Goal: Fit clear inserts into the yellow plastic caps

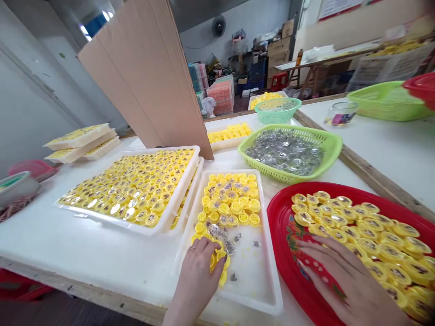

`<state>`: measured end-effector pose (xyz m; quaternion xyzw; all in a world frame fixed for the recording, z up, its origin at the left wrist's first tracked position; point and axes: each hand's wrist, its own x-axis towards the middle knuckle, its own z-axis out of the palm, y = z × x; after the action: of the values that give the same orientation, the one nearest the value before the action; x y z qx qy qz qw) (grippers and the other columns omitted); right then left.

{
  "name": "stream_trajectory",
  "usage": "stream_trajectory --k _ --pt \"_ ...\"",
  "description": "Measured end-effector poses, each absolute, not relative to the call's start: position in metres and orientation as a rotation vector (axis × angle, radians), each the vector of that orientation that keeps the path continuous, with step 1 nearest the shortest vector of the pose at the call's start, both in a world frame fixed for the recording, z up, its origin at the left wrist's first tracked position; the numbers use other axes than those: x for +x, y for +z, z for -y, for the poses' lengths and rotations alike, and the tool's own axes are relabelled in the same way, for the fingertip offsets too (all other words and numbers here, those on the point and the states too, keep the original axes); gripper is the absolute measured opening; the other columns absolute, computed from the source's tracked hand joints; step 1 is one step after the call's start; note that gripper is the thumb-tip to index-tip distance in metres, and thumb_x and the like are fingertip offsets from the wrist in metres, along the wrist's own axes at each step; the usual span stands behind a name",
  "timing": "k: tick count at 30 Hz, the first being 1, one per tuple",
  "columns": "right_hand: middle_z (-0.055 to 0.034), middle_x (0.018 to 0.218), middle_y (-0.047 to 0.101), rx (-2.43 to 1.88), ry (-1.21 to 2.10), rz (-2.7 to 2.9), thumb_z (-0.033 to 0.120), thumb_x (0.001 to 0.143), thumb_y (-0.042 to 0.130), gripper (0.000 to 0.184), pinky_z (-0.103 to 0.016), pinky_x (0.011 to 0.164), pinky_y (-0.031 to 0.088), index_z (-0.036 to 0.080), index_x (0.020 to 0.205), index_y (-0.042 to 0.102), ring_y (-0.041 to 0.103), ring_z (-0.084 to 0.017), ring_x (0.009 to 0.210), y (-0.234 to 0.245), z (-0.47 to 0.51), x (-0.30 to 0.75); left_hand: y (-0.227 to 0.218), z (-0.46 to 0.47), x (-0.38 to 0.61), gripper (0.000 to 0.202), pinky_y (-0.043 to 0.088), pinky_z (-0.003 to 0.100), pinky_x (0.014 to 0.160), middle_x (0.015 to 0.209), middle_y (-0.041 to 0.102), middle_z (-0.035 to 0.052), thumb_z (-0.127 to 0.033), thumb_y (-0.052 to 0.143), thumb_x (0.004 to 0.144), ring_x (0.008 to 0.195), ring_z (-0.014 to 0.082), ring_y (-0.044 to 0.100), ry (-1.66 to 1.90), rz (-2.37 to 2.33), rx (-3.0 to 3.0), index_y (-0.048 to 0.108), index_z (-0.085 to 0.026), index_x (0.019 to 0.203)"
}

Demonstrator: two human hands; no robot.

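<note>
My left hand [201, 274] reaches into a white plastic tray [272, 276], its fingers and thumb curled round a small round yellow plastic piece [220, 256]. More yellow pieces fill the far part of this tray, and small clear, silvery discs [222, 237] lie among them. On the right, my right hand [350, 280] is over a red oval tray [285, 253], slightly blurred. Its fingers are stretched out beside many yellow pieces [360, 226] with dark pictures under shiny tops. I see nothing held in it.
A green basket [331, 151] of clear discs stands behind the trays. To the left, stacked white trays [163, 226] hold finished-looking yellow pieces beside an upright cardboard sheet [146, 72]. A glass jar [341, 113] and wooden strip [367, 172] lie to the right.
</note>
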<state>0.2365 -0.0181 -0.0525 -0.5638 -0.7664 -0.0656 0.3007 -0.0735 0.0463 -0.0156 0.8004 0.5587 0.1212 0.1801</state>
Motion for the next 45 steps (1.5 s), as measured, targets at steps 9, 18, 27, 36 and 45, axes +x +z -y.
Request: stream_trajectory --k 9,18,27,36,45 --pt "-0.0099 0.095 0.069 -1.638 -0.193 2.442 0.024 0.073 0.071 0.010 -0.045 0.086 0.042 0.019 0.081 0.067 0.058 -0.030 0.100 -0.017 -0.062 0.147 -0.012 -0.035 -0.056 0.020 0.043 0.047 0.084 0.096 0.061 0.0097 -0.033 0.062 0.083 0.098 0.0323 0.055 0.197 -1.896 2.214 0.064 -0.016 0.093" --pt "-0.0115 0.067 0.070 -1.611 -0.196 2.719 -0.001 0.070 0.063 0.020 -0.049 0.088 0.043 0.016 0.064 0.072 0.062 -0.031 0.086 -0.028 -0.065 0.125 -0.005 -0.045 -0.044 0.025 0.042 0.047 0.090 0.100 0.063 0.0104 -0.030 0.071 0.075 0.104 0.0328 0.054 0.018 -1.859 2.198 0.067 -0.014 0.093" --pt "-0.0037 0.092 0.072 -1.537 0.330 2.368 0.016 0.095 0.042 0.022 -0.027 0.073 0.052 0.021 0.099 0.063 0.067 -0.016 0.085 0.000 -0.046 0.158 -0.013 -0.047 -0.041 0.019 0.043 0.047 0.090 0.102 0.062 0.0080 -0.019 0.070 0.075 0.104 0.0309 0.055 0.107 -1.738 2.277 0.065 -0.017 0.093" --pt "0.0001 0.071 0.069 -0.988 1.791 0.803 0.049 0.088 0.058 0.031 -0.023 0.045 0.048 0.023 0.104 0.052 0.061 -0.012 0.048 -0.017 0.004 0.147 0.005 -0.026 -0.044 0.015 0.047 0.038 0.087 0.114 0.063 0.0076 -0.023 0.060 0.082 0.104 0.0238 0.059 0.596 -1.386 1.985 0.054 -0.021 0.096" --pt "0.0030 0.070 0.062 -0.929 1.680 0.395 0.039 0.076 0.076 0.028 -0.015 0.042 0.040 0.022 0.087 0.057 0.058 -0.008 0.056 -0.006 0.012 0.148 -0.002 -0.036 -0.034 0.034 0.047 0.028 0.071 0.090 0.065 0.0044 -0.042 0.071 0.080 0.071 0.0154 0.055 0.750 -1.147 1.747 0.068 -0.018 0.104"
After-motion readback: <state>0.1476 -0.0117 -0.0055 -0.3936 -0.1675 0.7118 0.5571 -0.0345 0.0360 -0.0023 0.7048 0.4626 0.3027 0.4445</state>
